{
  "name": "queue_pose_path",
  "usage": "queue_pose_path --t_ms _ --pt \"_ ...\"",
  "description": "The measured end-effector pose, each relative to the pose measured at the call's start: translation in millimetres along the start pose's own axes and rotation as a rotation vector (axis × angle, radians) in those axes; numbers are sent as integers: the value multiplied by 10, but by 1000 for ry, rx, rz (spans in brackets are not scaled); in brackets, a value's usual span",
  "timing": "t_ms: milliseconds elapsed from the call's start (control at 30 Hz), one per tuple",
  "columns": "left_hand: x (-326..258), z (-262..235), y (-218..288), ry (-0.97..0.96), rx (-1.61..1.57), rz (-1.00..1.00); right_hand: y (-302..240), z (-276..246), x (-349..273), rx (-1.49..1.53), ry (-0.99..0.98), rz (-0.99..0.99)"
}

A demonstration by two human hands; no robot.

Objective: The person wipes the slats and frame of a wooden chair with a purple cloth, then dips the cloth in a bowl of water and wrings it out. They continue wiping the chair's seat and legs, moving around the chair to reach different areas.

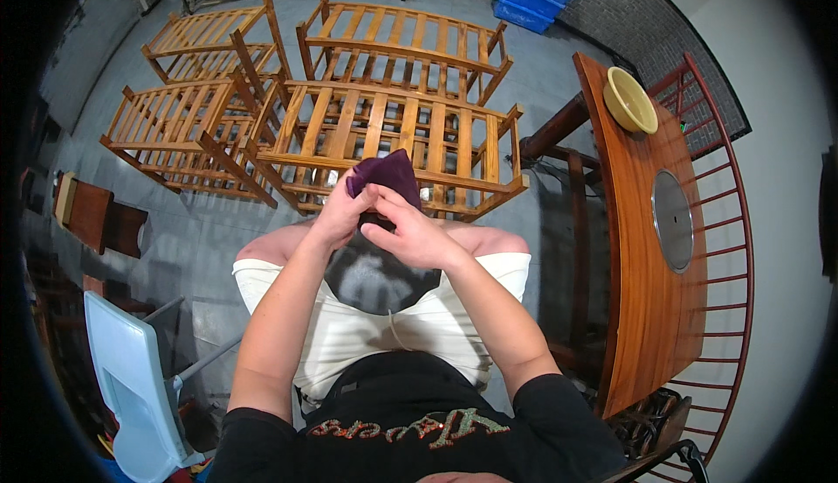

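Head view: left hand (339, 214) and right hand (410, 234) pinch purple cloth (387, 175); its lower part hidden, wooden racks (393, 134) at 12 o'clock.

Light is coming from above, soft & even. Dark shadow is lying under the long brown wooden table (650, 308). Edges are bending, corners going black. Pic is sharp.

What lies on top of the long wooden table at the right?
On the wooden table sit a yellow bowl near the far end and a round metal plate set mid-top. What is under the plate is hidden.
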State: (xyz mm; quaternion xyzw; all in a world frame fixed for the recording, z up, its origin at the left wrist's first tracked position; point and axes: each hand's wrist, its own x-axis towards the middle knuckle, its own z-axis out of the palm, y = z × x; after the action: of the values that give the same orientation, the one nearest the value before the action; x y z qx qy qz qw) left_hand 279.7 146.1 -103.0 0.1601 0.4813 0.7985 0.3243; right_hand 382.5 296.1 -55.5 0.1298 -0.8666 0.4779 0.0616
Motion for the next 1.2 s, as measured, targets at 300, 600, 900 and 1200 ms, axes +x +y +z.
queue_pose_path --t_ms 300,600,900,1200 --pt "174 388 264 -60 -167 -91 680 -340 -245 779 482 392" --pt "985 1358 152 -109 70 -139 636 -1223 -544 1020 774 270" --pt "1562 1671 -1020 -82 275 -367 1625 -1377 -1268 662 1046 450" --pt "2136 2004 -1346 -330 126 -199 2017 -1913 -1248 -144 1055 587"
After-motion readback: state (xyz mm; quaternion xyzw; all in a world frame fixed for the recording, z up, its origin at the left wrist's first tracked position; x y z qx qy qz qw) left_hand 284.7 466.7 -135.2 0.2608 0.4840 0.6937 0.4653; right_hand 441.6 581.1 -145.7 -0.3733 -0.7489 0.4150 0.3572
